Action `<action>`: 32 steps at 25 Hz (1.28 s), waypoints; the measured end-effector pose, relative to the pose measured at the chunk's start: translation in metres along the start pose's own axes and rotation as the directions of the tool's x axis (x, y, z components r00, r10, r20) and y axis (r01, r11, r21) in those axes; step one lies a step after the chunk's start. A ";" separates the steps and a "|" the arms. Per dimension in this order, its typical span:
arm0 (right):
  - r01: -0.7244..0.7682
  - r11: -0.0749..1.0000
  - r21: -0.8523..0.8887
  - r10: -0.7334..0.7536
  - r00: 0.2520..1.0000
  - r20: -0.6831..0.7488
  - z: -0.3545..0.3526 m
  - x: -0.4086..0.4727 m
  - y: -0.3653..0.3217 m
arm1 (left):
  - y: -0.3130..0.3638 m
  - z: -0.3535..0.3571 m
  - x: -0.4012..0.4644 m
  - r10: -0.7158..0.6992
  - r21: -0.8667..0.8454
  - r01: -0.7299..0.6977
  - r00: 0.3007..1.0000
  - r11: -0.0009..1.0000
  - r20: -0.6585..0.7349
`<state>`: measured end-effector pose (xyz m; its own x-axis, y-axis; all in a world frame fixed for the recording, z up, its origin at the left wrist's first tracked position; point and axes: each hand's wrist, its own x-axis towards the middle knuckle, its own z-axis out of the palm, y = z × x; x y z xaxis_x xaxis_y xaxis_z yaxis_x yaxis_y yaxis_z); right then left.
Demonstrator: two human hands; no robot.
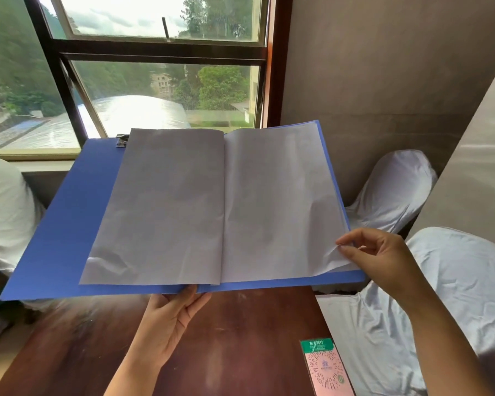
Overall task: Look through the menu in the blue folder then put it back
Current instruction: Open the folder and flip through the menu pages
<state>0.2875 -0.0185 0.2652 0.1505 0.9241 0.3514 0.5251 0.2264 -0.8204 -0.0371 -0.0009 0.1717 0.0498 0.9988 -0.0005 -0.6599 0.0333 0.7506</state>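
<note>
Dark red-brown wooden table [240, 338] below window [155, 81]; grey wall right of window. White-covered chairs [397, 190] right of table. Pink QR card [326, 370] on table near edge.

Blue folder [55, 230] open, held above table, tilted. Blank white pages [220, 207] spread, creased; metal clip [122, 140] at top.

Left hand [169, 318] supports folder from under, fingers hidden. Right hand [383, 261] pinches lower right page corner.

Left hand [172, 318] fingertips hidden under blue folder [55, 230]; page print illegible.
</note>
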 end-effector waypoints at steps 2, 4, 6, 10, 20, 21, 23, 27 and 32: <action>0.002 1.000 -0.019 -0.003 1.000 -0.031 0.003 0.000 -0.001 | 0.002 0.001 0.000 0.001 0.008 -0.001 1.000 1.000 -0.003; 0.036 0.993 -0.113 -0.044 0.996 -0.073 0.006 -0.001 -0.006 | 0.002 0.001 0.000 0.000 0.013 0.000 1.000 1.000 -0.012; 0.088 0.969 -0.232 -0.116 0.987 -0.110 0.007 0.000 -0.019 | 0.003 -0.001 0.000 -0.001 0.018 0.001 1.000 1.000 -0.022; 0.209 0.975 -0.073 -0.210 0.978 -0.013 -0.002 -0.003 -0.062 | 0.002 -0.003 -0.001 0.002 0.015 -0.002 1.000 1.000 -0.030; 0.298 0.954 -0.039 -0.282 0.934 0.220 0.080 -0.009 -0.085 | -0.008 0.004 -0.013 -0.031 -0.005 0.031 1.000 1.000 0.005; 0.347 0.933 -0.097 -0.313 0.914 0.258 0.089 -0.011 -0.083 | -0.008 0.006 -0.015 -0.031 0.005 0.031 0.999 1.000 0.008; 0.400 0.898 -0.182 -0.337 0.894 0.296 0.105 -0.013 -0.082 | -0.008 0.009 -0.020 -0.028 0.025 0.028 1.000 0.999 0.007; 0.444 0.830 -0.339 -0.347 0.885 0.310 0.128 -0.018 -0.079 | -0.005 0.014 -0.028 -0.028 0.056 0.026 0.999 0.998 0.022; 0.513 0.722 -0.464 -0.401 0.857 0.323 0.147 -0.024 -0.075 | -0.002 0.020 -0.036 -0.005 0.100 0.000 0.998 0.995 0.059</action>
<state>0.1218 -0.0124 0.2522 -0.3526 0.8007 0.4843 0.8451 0.4947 -0.2027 -0.0227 -0.0382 0.1837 0.0973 0.9947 0.0342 -0.5816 0.0290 0.8130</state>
